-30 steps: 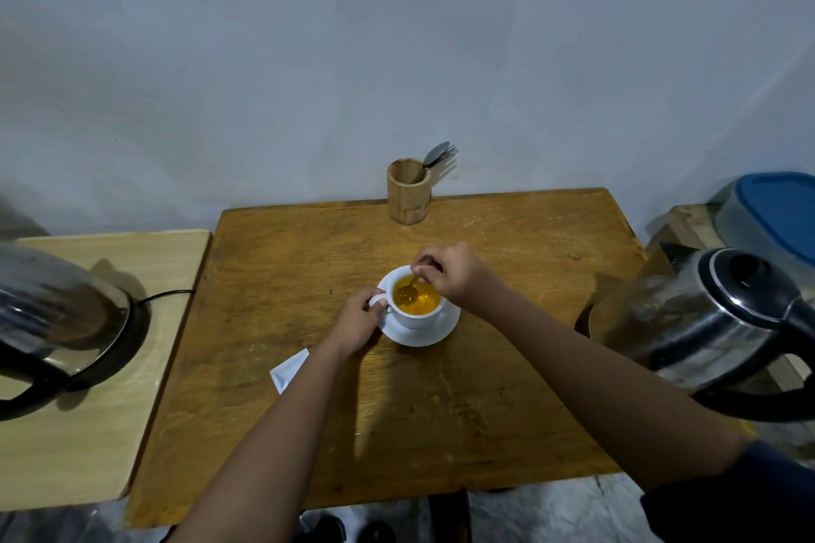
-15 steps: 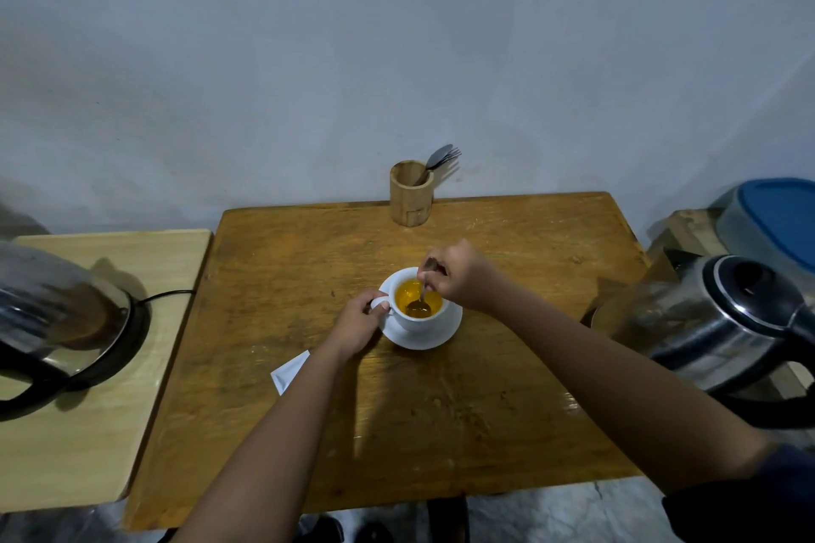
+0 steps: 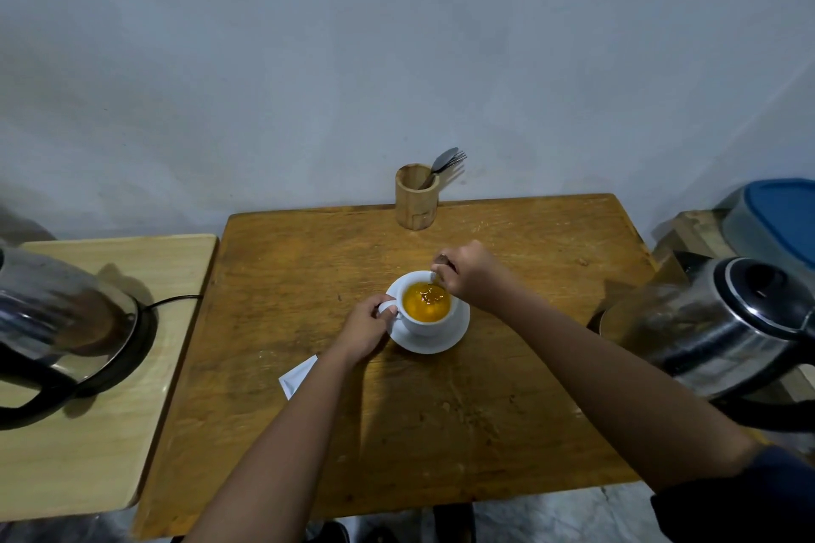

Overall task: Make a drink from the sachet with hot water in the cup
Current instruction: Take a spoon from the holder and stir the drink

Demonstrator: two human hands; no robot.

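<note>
The white cup [image 3: 425, 311] of orange drink sits on its saucer [image 3: 454, 333] mid-table, handle pointing to nine o'clock, pinched by the left hand [image 3: 368, 328]. The right hand [image 3: 469, 273], at the rim's two o'clock, grips a spoon [image 3: 434, 282] slanting down into the drink.

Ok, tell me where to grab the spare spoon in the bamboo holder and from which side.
Take the spare spoon by its bowl end, the only part above the bamboo holder. It leans up and right beside a fork, so come from above on the right and draw it out along its slant. Its handle is hidden inside.
</note>
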